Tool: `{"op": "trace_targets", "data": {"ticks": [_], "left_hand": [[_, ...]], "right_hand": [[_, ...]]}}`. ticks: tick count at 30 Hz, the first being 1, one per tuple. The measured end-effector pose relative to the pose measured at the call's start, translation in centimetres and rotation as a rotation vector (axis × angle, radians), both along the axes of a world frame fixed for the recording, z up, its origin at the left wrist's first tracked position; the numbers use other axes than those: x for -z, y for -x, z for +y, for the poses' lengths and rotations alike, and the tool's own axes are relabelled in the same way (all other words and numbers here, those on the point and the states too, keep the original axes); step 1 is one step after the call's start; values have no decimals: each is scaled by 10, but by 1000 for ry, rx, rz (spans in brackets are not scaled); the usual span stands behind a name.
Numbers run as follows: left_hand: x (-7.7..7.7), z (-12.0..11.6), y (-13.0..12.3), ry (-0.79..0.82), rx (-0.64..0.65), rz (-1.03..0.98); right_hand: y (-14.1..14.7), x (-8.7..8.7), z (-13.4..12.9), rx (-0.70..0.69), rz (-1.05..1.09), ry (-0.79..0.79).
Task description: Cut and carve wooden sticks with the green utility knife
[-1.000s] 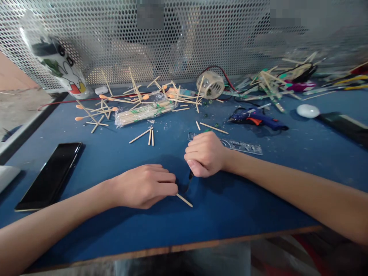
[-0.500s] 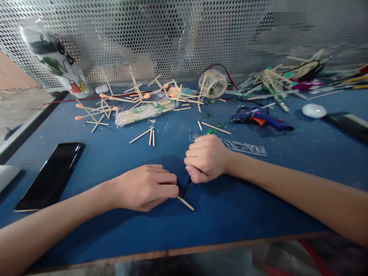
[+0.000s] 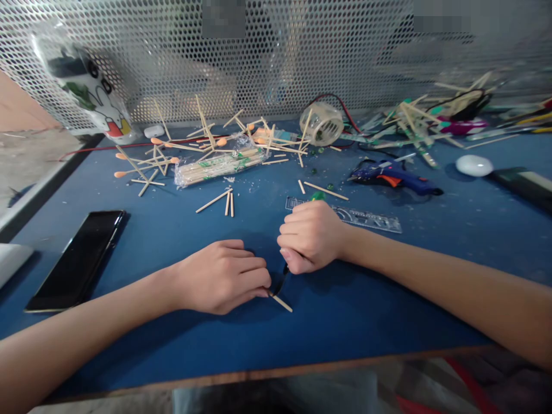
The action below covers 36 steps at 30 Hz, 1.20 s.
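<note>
My right hand [image 3: 311, 237] is a fist round a slim tool whose green end [image 3: 318, 196] shows above it. Below the thumb comes the tool's thin dark blade-like tip [image 3: 282, 280], slanting down to a short wooden stick [image 3: 282, 303]. My left hand [image 3: 224, 278] lies low over the blue table, its fingers curled and pinching the stick's left end. The stick's other end points toward the front edge. Both palms are hidden, and so is the tool's middle inside my fist.
A black phone [image 3: 77, 261] lies at left. Loose sticks [image 3: 228, 202], a wrapped stick bundle [image 3: 219, 167], a clear ruler [image 3: 371, 220] and a blue glue gun [image 3: 394, 175] lie beyond my hands. A bottle [image 3: 90, 95] stands by the perforated metal screen [image 3: 259, 63].
The view has shifted slightly. My left fingers have moved a little at the stick's end; the dark tip still meets the stick, and my right hand keeps its grip.
</note>
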<state>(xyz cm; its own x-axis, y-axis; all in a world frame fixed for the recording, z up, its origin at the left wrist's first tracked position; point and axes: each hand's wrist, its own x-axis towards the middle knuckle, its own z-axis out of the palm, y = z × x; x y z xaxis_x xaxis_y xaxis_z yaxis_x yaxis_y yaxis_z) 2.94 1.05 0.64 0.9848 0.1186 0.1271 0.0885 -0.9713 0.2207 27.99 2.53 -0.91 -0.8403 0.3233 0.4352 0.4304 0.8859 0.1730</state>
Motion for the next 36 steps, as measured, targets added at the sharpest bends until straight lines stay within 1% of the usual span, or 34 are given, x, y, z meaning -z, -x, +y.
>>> {"op": "trace_targets", "data": {"ticks": [6, 9, 16, 22, 30, 34, 36], "left_hand": [[1, 3, 2, 102, 20, 7], [2, 4, 3, 128, 27, 12], [1, 5, 2, 135, 20, 49], [2, 7, 1, 140, 40, 11], [1, 6, 1, 140, 34, 38], [1, 7, 2, 127, 26, 45], [1, 7, 2, 129, 27, 41]], "right_hand": [[-1, 0, 0, 19, -31, 19], [-1, 0, 0, 20, -37, 25], [-2, 2, 4, 11, -18, 11], [-2, 3, 6, 3, -5, -3], [8, 2, -6, -21, 30, -31], [11, 2, -3, -67, -19, -5], [9, 0, 1, -58, -56, 17]]}}
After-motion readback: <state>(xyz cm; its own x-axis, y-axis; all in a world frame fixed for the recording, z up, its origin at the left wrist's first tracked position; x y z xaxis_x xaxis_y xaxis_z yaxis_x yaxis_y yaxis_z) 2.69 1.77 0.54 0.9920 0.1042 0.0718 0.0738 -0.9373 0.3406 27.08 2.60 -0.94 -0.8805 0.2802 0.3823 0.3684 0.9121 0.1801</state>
